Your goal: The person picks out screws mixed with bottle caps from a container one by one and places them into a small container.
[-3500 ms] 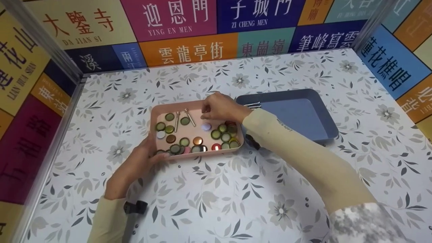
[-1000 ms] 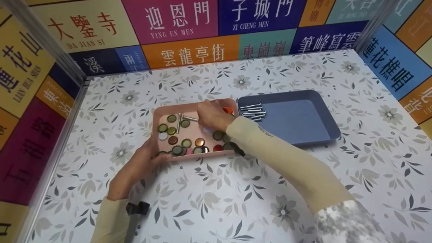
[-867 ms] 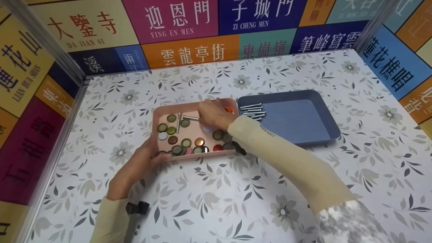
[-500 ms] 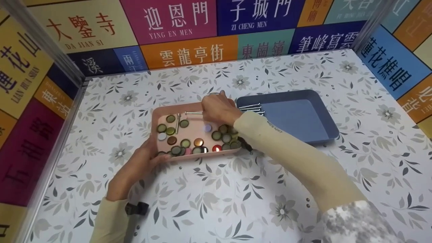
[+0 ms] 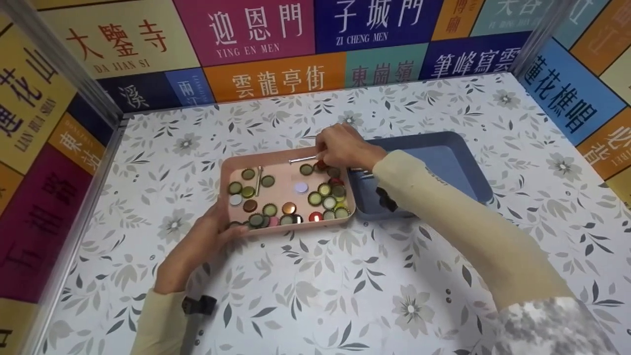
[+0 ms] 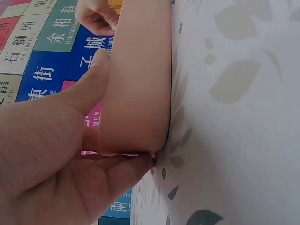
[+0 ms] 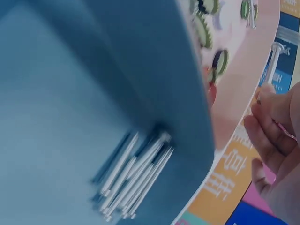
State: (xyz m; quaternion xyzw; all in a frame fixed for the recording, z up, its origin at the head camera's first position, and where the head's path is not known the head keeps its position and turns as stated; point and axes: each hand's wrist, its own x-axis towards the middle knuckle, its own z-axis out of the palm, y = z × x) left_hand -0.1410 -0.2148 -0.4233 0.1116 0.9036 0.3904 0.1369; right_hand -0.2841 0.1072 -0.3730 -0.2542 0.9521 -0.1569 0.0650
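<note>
My right hand [image 5: 340,145] pinches a long silver bolt [image 5: 303,159] above the back right part of the pink tray [image 5: 291,229]. In the right wrist view the bolt [image 7: 273,65] sticks out past the fingertips, head outward. My left hand [image 5: 204,236] grips the tray's front left corner, thumb and fingers on its walls [image 6: 138,84]. Inside the pink tray lie many bottle caps [image 5: 329,202], green, red, copper and white, and another bolt [image 5: 259,182] towards the left. Several bolts [image 7: 136,183] lie together in the blue tray [image 5: 443,162], partly hidden by my right arm in the head view.
The blue tray adjoins the pink tray's right side. Both stand on a flower-patterned white tabletop [image 5: 296,296]. Panels with large printed characters [image 5: 276,79] wall in the back and sides.
My right hand has lifted one bolt from among the caps and moved right and back towards the blue tray. The left hand keeps its hold on the pink tray.
</note>
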